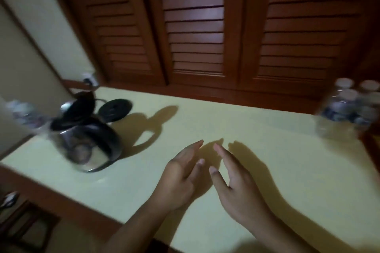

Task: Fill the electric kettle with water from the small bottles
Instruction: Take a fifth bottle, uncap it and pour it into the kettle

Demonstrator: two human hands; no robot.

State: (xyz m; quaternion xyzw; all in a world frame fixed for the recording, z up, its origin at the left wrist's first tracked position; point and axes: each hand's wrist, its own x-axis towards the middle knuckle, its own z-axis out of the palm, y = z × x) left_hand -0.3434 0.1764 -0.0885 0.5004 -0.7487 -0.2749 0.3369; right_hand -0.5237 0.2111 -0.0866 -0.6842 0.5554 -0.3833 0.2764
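Both hands hover low over the middle of the pale tabletop (257, 139), the left hand (181, 176) and right hand (238, 187) flat with fingers extended, each grip fully open and holding nothing, so the filling looks not yet begun. The electric kettle (86, 139) stands at the left with its lid up, its round base (115, 110) just behind it, while the small bottles (349, 109) cluster, caps on, at the far right edge. The next move probably calls for a reach to the right for one bottle, then unscrewing its cap.
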